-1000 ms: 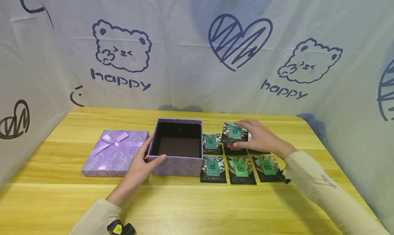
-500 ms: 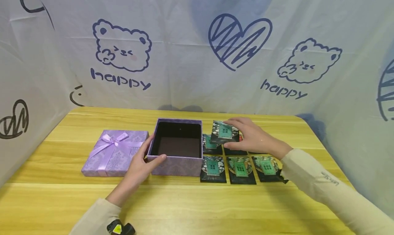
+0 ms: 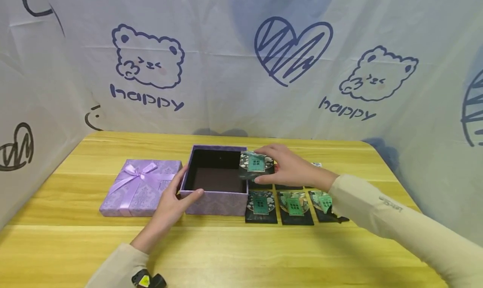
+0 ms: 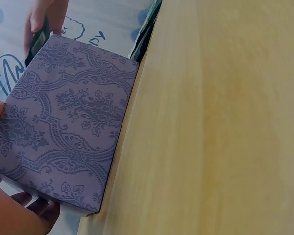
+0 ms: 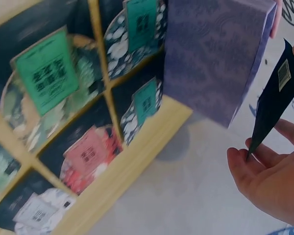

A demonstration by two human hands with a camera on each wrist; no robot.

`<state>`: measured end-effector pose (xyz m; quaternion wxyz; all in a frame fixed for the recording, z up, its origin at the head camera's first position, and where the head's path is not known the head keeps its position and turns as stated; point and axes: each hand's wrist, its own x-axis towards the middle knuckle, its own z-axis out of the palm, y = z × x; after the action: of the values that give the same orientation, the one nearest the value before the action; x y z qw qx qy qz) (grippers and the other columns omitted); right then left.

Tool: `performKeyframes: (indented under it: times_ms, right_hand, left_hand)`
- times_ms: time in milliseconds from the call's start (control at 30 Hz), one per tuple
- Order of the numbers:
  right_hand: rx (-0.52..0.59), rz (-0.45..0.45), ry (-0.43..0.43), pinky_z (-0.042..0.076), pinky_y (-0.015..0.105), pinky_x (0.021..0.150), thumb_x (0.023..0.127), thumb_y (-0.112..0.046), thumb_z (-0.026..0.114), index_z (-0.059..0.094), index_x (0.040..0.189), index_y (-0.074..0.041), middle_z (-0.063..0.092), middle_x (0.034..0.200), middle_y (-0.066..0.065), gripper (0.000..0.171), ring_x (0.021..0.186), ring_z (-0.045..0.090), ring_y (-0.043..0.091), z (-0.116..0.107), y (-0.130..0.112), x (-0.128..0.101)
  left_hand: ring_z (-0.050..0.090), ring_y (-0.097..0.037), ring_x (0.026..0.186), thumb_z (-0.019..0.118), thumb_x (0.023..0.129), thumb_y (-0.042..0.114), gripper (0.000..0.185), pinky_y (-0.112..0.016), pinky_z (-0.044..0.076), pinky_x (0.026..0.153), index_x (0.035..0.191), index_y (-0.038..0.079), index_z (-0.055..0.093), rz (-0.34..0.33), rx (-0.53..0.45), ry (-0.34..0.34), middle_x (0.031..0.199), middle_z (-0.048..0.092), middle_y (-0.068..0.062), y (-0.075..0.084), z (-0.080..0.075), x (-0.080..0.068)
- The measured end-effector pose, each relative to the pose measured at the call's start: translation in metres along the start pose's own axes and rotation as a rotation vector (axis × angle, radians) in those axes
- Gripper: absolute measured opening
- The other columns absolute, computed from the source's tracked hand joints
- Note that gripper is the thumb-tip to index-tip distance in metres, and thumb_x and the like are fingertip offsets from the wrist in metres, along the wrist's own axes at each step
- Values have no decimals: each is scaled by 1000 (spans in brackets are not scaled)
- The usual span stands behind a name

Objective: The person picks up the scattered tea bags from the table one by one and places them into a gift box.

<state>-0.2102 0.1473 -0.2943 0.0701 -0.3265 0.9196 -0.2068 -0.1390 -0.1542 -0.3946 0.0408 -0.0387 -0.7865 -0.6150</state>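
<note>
In the head view, an uncovered purple patterned gift box (image 3: 216,204) with a black inside stands mid-table. My left hand (image 3: 174,202) grips its left front corner, the thumb on the front rim and the fingers along the left wall. My right hand (image 3: 284,166) pinches a black sachet (image 3: 256,163) with a teal label and white flower print by its edges. The sachet is raised and overlaps the box's right rim. From the right wrist, the dark back of the held sachet (image 5: 277,105) shows between thumb and fingers, beside the box wall (image 5: 210,54).
A purple lid (image 3: 113,204) with a ribbon bow lies left of the box. Right of it, flat sachets lie in two rows, among them a green-labelled one (image 3: 296,208), a red-labelled one (image 5: 88,152) and a white-labelled one (image 5: 36,210). A printed cloth (image 3: 219,91) hangs behind the table.
My right hand has carried the teal-labelled sachet leftward, from above the back row of sachets to the box's right rim. My left hand and the box have stayed in place.
</note>
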Motion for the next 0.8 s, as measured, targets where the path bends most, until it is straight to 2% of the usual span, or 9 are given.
performKeyframes:
  times_ms: [367, 567, 800]
  right_hand:
    - [66, 8, -64, 32, 55, 106, 86, -46, 69, 38, 148, -13, 32, 151, 15, 77, 138, 29, 33, 8, -22, 26]
    - [77, 25, -77, 32, 55, 106, 86, -47, 69, 40, 148, -16, 33, 152, 13, 76, 138, 29, 32, 14, -30, 37]
    - [94, -4, -78, 32, 54, 106, 86, -45, 70, 42, 147, -15, 35, 151, 13, 74, 137, 31, 31, 24, -37, 53]
  left_hand:
    - [47, -35, 122, 72, 86, 11, 80, -24, 42, 93, 153, 15, 29, 1, -8, 12, 147, 39, -20, -1, -1, 1]
    - [48, -34, 121, 72, 86, 12, 80, -24, 43, 91, 153, 16, 29, 4, -8, 6, 147, 40, -19, 0, 0, 1]
    - [47, -29, 120, 72, 87, 13, 79, -23, 43, 90, 153, 17, 29, 1, -24, -1, 146, 42, -17, -1, 0, 0]
